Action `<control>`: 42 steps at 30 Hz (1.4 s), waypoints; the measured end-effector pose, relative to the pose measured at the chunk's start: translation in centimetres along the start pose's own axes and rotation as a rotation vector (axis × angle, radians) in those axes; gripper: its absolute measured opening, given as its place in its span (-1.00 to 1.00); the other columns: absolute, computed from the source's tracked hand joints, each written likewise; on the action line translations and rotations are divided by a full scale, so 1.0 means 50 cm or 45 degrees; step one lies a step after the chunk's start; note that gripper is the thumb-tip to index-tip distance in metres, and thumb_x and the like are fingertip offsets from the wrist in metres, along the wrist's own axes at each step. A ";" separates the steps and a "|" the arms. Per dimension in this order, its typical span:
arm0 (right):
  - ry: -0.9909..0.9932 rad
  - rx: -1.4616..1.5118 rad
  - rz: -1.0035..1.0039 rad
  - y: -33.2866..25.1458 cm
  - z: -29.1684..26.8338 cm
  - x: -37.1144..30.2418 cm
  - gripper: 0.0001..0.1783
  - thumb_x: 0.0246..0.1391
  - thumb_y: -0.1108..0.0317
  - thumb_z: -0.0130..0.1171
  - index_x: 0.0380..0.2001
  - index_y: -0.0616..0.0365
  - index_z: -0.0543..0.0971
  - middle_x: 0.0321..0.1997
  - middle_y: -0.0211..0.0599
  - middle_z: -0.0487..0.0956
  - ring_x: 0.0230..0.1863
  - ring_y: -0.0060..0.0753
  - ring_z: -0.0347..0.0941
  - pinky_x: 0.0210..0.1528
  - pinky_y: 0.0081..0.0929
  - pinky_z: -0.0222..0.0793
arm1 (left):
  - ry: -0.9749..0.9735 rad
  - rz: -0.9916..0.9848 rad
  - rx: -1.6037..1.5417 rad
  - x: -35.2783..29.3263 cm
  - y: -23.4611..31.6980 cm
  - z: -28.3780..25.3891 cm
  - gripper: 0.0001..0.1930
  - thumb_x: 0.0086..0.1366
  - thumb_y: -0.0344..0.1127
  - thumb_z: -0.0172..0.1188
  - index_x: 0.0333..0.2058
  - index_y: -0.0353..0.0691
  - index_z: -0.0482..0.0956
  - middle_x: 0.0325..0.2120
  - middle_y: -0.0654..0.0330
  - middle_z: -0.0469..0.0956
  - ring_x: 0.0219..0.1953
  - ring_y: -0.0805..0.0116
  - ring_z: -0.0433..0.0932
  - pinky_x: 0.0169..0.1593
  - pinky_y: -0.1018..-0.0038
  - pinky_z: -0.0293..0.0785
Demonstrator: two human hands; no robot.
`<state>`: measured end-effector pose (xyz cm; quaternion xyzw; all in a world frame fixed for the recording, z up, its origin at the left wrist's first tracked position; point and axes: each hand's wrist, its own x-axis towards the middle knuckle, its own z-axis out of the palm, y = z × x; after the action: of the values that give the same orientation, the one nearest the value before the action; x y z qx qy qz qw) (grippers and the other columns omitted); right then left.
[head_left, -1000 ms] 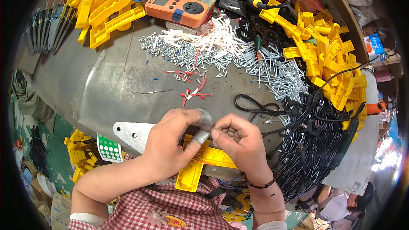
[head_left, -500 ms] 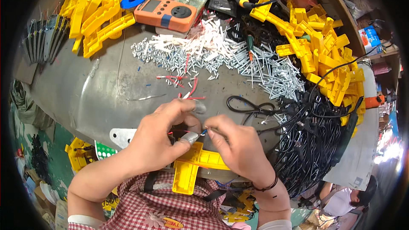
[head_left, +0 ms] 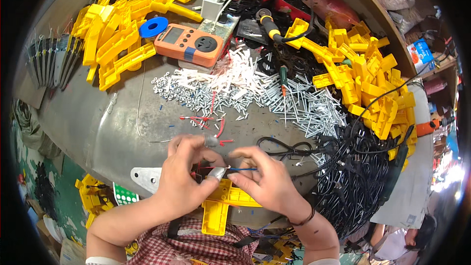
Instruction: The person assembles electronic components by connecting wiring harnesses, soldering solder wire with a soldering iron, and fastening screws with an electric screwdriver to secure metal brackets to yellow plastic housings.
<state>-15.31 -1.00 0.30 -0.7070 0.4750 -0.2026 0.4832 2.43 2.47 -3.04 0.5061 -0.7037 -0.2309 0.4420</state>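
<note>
My left hand (head_left: pixel 184 176) pinches a thin red wire (head_left: pixel 210 168) between thumb and forefinger; grey wrapping covers some of its fingertips. My right hand (head_left: pixel 267 179) is close beside it, fingers closed on a thin blue wire (head_left: pixel 243 169). The two wires come together at the left thumb tip, and whether they are joined there is too small to tell. Below both hands, a yellow plastic housing (head_left: pixel 214 218) lies at the table's near edge, partly hidden by my right hand.
An orange meter (head_left: pixel 189 44) stands behind heaped screws (head_left: pixel 314 113) and white sleeves (head_left: pixel 240 71). Yellow housings are piled left (head_left: pixel 117 39) and right (head_left: pixel 373 78). Coiled black cables (head_left: pixel 348 181) cover the right side. A flat metal plate (head_left: pixel 144 176) lies left of my hands.
The whole view has shifted, with the table's far side showing more. My right fingers have opened out slightly, and a longer stretch of blue wire shows. My left hand keeps its pinch.
</note>
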 end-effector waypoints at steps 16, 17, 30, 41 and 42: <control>0.180 -0.587 -0.813 0.024 0.003 0.018 -0.88 -0.17 0.39 0.20 -0.46 0.12 0.53 -0.60 -0.38 0.43 -0.63 -0.41 0.34 -0.57 -0.46 0.29 | -0.199 -0.211 -0.326 0.016 -0.001 -0.026 -0.45 -0.08 -0.50 0.23 -0.09 -0.31 0.18 -0.43 0.16 0.54 -0.31 0.16 0.51 -0.02 0.32 0.30; 0.181 -0.583 -0.811 0.022 0.004 0.018 -0.88 -0.17 0.39 0.20 -0.46 0.12 0.53 -0.60 -0.38 0.43 -0.63 -0.41 0.34 -0.57 -0.46 0.29 | -0.147 0.196 0.021 0.012 -0.004 -0.027 -0.46 -0.08 -0.48 0.26 -0.11 -0.31 0.20 -0.43 0.14 0.53 -0.25 0.12 0.50 0.03 0.26 0.26; 0.489 -0.480 -0.641 0.019 -0.005 0.022 -0.73 -0.10 0.24 0.23 -0.45 0.23 0.47 -0.37 -0.25 0.46 -0.34 -0.15 0.35 -0.32 -0.33 0.26 | -0.309 0.382 0.467 -0.046 0.001 -0.047 -0.60 -0.08 -0.40 0.10 -0.16 -0.27 0.44 -0.40 0.25 0.49 -0.25 0.25 0.45 -0.06 0.14 0.15; 0.156 -0.566 -0.386 0.002 0.045 -0.107 -0.86 -0.07 0.34 0.19 -0.51 0.14 0.46 -0.52 -0.33 0.39 -0.44 -0.32 0.32 -0.34 -0.37 0.13 | -0.253 0.327 0.127 -0.024 0.004 -0.033 -0.67 -0.17 -0.51 0.23 -0.32 -0.14 0.53 -0.49 0.33 0.54 -0.40 0.40 0.50 -0.23 0.33 0.18; 0.152 -0.412 -0.325 0.002 0.044 -0.105 -0.89 -0.05 0.37 0.17 -0.49 0.14 0.47 -0.50 -0.32 0.41 -0.42 -0.30 0.34 -0.33 -0.37 0.14 | -0.256 0.276 0.111 -0.026 0.011 -0.029 -0.64 -0.17 -0.52 0.23 -0.29 -0.18 0.52 -0.49 0.32 0.55 -0.41 0.38 0.50 -0.22 0.33 0.19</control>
<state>-16.18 4.61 0.12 -0.8164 0.4358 -0.2249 0.3049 3.53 4.04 -2.40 0.4202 -0.8043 -0.2005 0.3693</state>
